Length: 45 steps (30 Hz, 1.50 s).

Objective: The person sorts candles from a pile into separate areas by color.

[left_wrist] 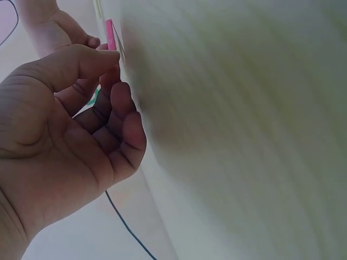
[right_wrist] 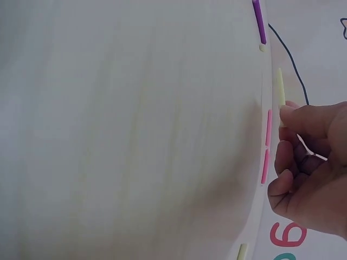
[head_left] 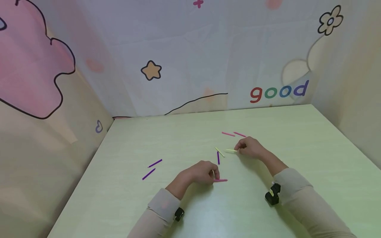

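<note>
My left hand (head_left: 203, 172) pinches one end of a thin pink stick (head_left: 221, 180) between thumb and fingertips, low at the table. In the left wrist view, the pink stick (left_wrist: 110, 33) points out past the thumb. Farther right and back, my right hand (head_left: 251, 147) pinches a pale yellow stick (head_left: 230, 150). The right wrist view has this yellow stick (right_wrist: 281, 86) standing out from between thumb and forefinger. Between the two hands lie another yellow stick (head_left: 220, 152) and a purple stick (head_left: 218, 158), close together.
Behind my right hand, two pink sticks (head_left: 228, 134) lie nearly end to end. Two purple sticks (head_left: 155, 163) lie on the left of the pale green table (head_left: 119, 205). A printed cloth backdrop (head_left: 184, 66) rises along the back and sides.
</note>
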Each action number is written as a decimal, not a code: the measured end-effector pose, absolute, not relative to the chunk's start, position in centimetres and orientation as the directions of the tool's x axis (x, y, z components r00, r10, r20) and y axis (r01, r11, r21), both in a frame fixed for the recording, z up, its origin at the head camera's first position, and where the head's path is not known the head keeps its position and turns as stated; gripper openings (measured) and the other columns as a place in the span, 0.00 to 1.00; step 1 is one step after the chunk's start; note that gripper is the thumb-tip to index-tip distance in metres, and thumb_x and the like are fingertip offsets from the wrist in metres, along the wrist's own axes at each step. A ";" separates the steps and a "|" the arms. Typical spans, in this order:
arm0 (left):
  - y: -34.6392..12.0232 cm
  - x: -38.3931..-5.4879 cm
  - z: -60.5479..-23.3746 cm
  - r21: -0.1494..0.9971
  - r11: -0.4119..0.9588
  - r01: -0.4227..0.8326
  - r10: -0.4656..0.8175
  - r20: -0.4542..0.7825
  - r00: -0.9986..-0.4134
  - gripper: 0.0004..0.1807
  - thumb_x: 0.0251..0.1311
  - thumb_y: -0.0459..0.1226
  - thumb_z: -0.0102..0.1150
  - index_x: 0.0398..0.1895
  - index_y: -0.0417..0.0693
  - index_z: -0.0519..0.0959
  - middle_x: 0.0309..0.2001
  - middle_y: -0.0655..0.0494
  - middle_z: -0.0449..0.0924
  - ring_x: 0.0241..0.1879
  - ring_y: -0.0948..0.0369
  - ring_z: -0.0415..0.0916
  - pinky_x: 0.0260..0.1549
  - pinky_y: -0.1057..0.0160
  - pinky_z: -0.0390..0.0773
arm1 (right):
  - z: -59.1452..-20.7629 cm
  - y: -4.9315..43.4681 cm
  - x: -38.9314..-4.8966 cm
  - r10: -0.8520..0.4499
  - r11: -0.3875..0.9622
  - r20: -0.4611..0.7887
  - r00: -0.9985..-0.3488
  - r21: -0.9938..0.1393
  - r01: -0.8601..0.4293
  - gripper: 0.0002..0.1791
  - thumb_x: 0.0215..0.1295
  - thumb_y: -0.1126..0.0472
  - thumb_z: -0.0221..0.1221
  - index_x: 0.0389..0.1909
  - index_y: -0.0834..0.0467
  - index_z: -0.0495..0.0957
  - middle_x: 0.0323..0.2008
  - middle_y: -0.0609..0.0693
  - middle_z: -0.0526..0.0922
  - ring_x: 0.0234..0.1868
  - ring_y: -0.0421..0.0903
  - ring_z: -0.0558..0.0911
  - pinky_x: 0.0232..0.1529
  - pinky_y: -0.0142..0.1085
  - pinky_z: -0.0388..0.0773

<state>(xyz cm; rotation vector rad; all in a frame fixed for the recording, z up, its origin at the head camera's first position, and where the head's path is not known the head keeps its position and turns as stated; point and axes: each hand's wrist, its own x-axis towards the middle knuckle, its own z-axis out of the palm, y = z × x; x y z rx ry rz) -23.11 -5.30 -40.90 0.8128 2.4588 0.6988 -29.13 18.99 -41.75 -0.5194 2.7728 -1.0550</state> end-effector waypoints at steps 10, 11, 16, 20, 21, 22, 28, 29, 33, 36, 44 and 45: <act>-5.2 -22.9 -40.8 0.567 0.710 0.418 0.639 -0.269 -0.720 0.11 0.51 0.24 0.57 0.28 0.51 0.79 0.25 0.59 0.74 0.25 0.65 0.68 0.25 0.70 0.68 | -41.5 20.1 -27.7 -0.345 0.709 0.024 -0.938 -0.648 -0.277 0.07 0.55 0.72 0.55 0.33 0.67 0.80 0.28 0.50 0.78 0.30 0.46 0.71 0.31 0.37 0.69; -5.2 -22.9 -40.8 0.567 0.711 0.416 0.637 -0.270 -0.722 0.11 0.50 0.24 0.57 0.28 0.51 0.79 0.25 0.60 0.74 0.25 0.65 0.68 0.25 0.70 0.69 | -41.4 20.2 -27.5 -0.347 0.710 0.034 -0.937 -0.644 -0.286 0.07 0.55 0.72 0.55 0.32 0.67 0.80 0.28 0.50 0.78 0.29 0.45 0.71 0.31 0.37 0.69; -5.2 -23.0 -40.8 0.568 0.715 0.408 0.631 -0.273 -0.726 0.11 0.49 0.24 0.58 0.28 0.51 0.79 0.25 0.60 0.73 0.26 0.65 0.68 0.26 0.70 0.69 | -40.9 20.9 -26.5 -0.336 0.706 0.055 -0.940 -0.646 -0.290 0.07 0.56 0.72 0.55 0.33 0.66 0.80 0.28 0.49 0.78 0.30 0.45 0.71 0.31 0.37 0.69; -5.3 -23.0 -40.9 0.574 0.707 0.413 0.638 -0.265 -0.724 0.11 0.48 0.24 0.59 0.29 0.51 0.79 0.25 0.60 0.73 0.26 0.65 0.68 0.25 0.70 0.69 | -40.3 21.4 -25.4 -0.314 0.700 0.051 -0.948 -0.662 -0.267 0.07 0.58 0.72 0.55 0.34 0.67 0.80 0.29 0.50 0.77 0.30 0.46 0.71 0.31 0.38 0.69; -5.3 -23.0 -40.9 0.575 0.706 0.413 0.638 -0.264 -0.723 0.11 0.48 0.24 0.59 0.29 0.51 0.79 0.25 0.60 0.73 0.26 0.65 0.68 0.25 0.70 0.69 | -40.2 21.6 -25.2 -0.313 0.700 0.056 -0.948 -0.661 -0.270 0.06 0.58 0.71 0.55 0.34 0.67 0.80 0.29 0.49 0.78 0.30 0.46 0.71 0.31 0.38 0.69; -5.3 -23.1 -40.9 0.576 0.706 0.413 0.638 -0.263 -0.724 0.11 0.49 0.24 0.59 0.29 0.51 0.79 0.25 0.60 0.73 0.26 0.65 0.68 0.26 0.70 0.69 | -40.1 21.8 -25.1 -0.312 0.701 0.061 -0.948 -0.659 -0.273 0.06 0.58 0.71 0.55 0.34 0.67 0.80 0.29 0.49 0.78 0.30 0.46 0.71 0.31 0.39 0.69; -5.3 -23.1 -40.9 0.574 0.712 0.405 0.631 -0.270 -0.727 0.11 0.49 0.25 0.59 0.28 0.51 0.78 0.26 0.60 0.73 0.26 0.64 0.68 0.26 0.69 0.69 | -40.1 23.0 -24.1 -0.309 0.713 0.061 -0.949 -0.646 -0.273 0.06 0.59 0.71 0.55 0.35 0.67 0.80 0.29 0.49 0.78 0.30 0.46 0.71 0.31 0.39 0.69; -5.2 -23.1 -40.9 0.574 0.713 0.403 0.630 -0.273 -0.727 0.11 0.49 0.25 0.59 0.29 0.51 0.78 0.26 0.60 0.73 0.27 0.64 0.68 0.26 0.69 0.69 | -40.1 23.2 -24.0 -0.309 0.712 0.059 -0.949 -0.647 -0.272 0.06 0.60 0.71 0.55 0.35 0.67 0.80 0.29 0.49 0.78 0.30 0.46 0.71 0.32 0.39 0.69; -5.1 -23.1 -41.0 0.564 0.718 0.408 0.626 -0.267 -0.733 0.11 0.48 0.25 0.60 0.29 0.52 0.78 0.27 0.61 0.73 0.27 0.64 0.68 0.26 0.69 0.69 | -40.0 24.1 -23.3 -0.300 0.708 0.063 -0.952 -0.654 -0.266 0.06 0.60 0.70 0.56 0.35 0.67 0.80 0.29 0.49 0.78 0.31 0.46 0.72 0.31 0.39 0.70; -5.1 -23.1 -40.9 0.559 0.717 0.417 0.626 -0.253 -0.738 0.11 0.47 0.25 0.61 0.29 0.52 0.78 0.27 0.61 0.72 0.27 0.64 0.68 0.25 0.69 0.69 | -39.9 24.8 -22.9 -0.288 0.709 0.066 -0.955 -0.656 -0.259 0.05 0.60 0.70 0.57 0.35 0.67 0.80 0.29 0.49 0.78 0.31 0.46 0.72 0.30 0.39 0.70; -5.2 -22.9 -40.9 0.583 0.707 0.401 0.629 -0.258 -0.734 0.11 0.48 0.26 0.61 0.29 0.52 0.78 0.27 0.61 0.73 0.26 0.64 0.68 0.25 0.69 0.70 | -40.1 26.5 -21.8 -0.256 0.730 0.041 -0.966 -0.647 -0.221 0.06 0.59 0.70 0.57 0.36 0.66 0.79 0.30 0.49 0.78 0.31 0.46 0.72 0.30 0.39 0.70; -5.3 -22.9 -40.9 0.583 0.706 0.402 0.630 -0.258 -0.733 0.11 0.48 0.26 0.61 0.29 0.52 0.78 0.26 0.61 0.73 0.26 0.64 0.68 0.24 0.69 0.70 | -40.1 26.7 -21.6 -0.253 0.731 0.036 -0.967 -0.647 -0.216 0.06 0.60 0.70 0.56 0.36 0.67 0.79 0.30 0.49 0.78 0.31 0.46 0.72 0.30 0.39 0.70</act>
